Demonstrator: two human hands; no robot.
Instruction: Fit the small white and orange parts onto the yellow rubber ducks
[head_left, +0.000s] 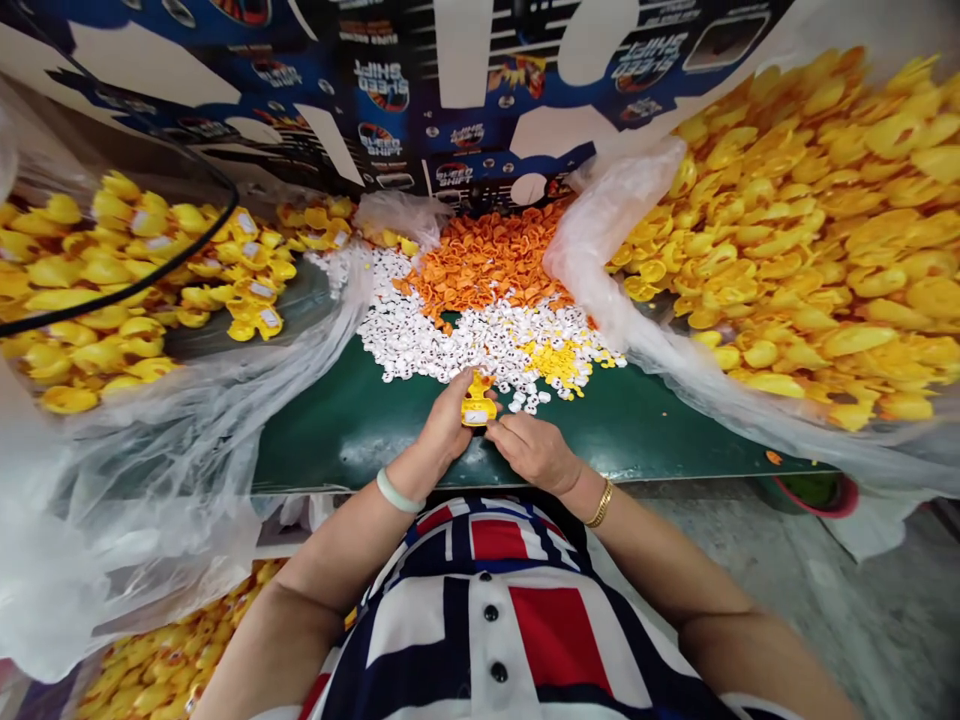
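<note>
My left hand (448, 422) is closed round a small yellow plastic duck shell half (478, 408), its hollow side up with a white piece inside. Close against the shell's lower right edge, my right hand (534, 447) has its thumb and fingers pinched together; what they hold, if anything, is hidden. Just beyond my hands lie a spread of small white eye pieces with dark dots (420, 340), a little heap of tiny yellow pieces (556, 362) and a pile of orange parts (495, 255).
Yellow duck shells (817, 230) fill the right side in clear plastic sheeting (600, 250). At left lie more yellow duck parts (97, 270), several with white pieces inside, under a black cable (150, 280). Printed cardboard (465, 90) backs the green tabletop (330, 430). A pink-rimmed bucket (844, 498) stands below right.
</note>
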